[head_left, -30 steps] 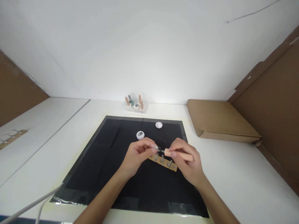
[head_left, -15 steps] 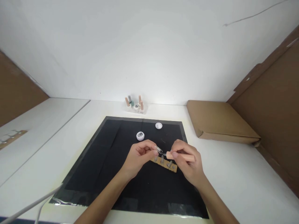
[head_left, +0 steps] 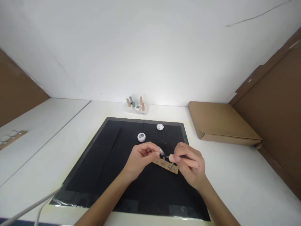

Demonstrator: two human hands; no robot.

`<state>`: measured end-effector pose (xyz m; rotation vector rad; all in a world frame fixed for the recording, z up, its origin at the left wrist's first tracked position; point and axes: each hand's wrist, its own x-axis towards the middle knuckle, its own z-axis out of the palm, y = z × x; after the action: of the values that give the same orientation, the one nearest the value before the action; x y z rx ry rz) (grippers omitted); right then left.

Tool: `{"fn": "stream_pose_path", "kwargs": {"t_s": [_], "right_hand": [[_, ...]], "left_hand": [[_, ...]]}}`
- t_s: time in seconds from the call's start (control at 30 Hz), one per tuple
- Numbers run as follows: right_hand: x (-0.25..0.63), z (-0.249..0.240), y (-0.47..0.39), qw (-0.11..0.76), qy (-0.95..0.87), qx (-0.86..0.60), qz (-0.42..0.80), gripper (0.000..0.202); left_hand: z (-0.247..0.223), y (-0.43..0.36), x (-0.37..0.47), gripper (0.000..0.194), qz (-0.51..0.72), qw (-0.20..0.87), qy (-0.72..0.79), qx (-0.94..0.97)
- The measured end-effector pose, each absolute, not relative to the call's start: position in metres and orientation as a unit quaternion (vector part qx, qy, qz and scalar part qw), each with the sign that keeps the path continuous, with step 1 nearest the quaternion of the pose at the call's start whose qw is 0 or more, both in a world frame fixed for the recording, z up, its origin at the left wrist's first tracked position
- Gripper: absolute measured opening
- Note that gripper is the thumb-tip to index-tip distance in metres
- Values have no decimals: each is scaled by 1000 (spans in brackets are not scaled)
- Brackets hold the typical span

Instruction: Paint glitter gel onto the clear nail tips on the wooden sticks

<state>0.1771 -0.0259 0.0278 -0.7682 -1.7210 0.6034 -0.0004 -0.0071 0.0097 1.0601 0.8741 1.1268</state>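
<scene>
My left hand [head_left: 144, 157] pinches a small clear nail tip [head_left: 161, 150] between thumb and fingers, above the black mat. My right hand [head_left: 190, 163] grips the peach cap of a nail polish brush [head_left: 174, 158], held nearly level. Its dark bristle end points left and meets the nail tip or lies very close to it. Below the hands is a tan strip [head_left: 173, 169] bearing several small holders with nail tips [head_left: 163, 161], partly covered by my left fingers. An open white jar [head_left: 141, 137] with silvery contents and its white lid [head_left: 160, 127] lie farther back.
A clear tray [head_left: 146, 110] of nail polish bottles [head_left: 132, 103] stands by the wall. To the right lies a flat cardboard box [head_left: 223, 121]. Another tan strip with holders [head_left: 14, 138] rests far left. A white cable [head_left: 35, 205] crosses the front left edge of the black mat [head_left: 98, 160].
My right hand has shifted slightly to the right and down with the brush. The nail tip in my left hand has turned a little; the rest stays put.
</scene>
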Motion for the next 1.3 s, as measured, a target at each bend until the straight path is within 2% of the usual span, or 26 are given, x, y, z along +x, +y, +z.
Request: {"fn": "stream_pose_path", "kwargs": {"t_s": [0.2,0.33,0.53,0.77,1.07,1.3], "right_hand": [[177,28,-26,551,-734,-319,236,13],[176,29,-27,531,-752,-318,225,18],[176,28,-27,561,-735,-306,225,16],[174,29,-26,548,-741,-323,214,19],[179,25,-26,594,-657,-361,292,4],[179,18,-19,610,-584,-351,404,11]], "left_hand": [[10,-7,0,9,492,632,385,459],[10,-7,0,9,489,629,389,462],[13,-7,-1,11,493,623,394,463],[10,-6,-2,13,491,615,400,469],[9,-5,-5,12,460,641,381,482],[12,-6,-6,21,427,642,357,527]]}}
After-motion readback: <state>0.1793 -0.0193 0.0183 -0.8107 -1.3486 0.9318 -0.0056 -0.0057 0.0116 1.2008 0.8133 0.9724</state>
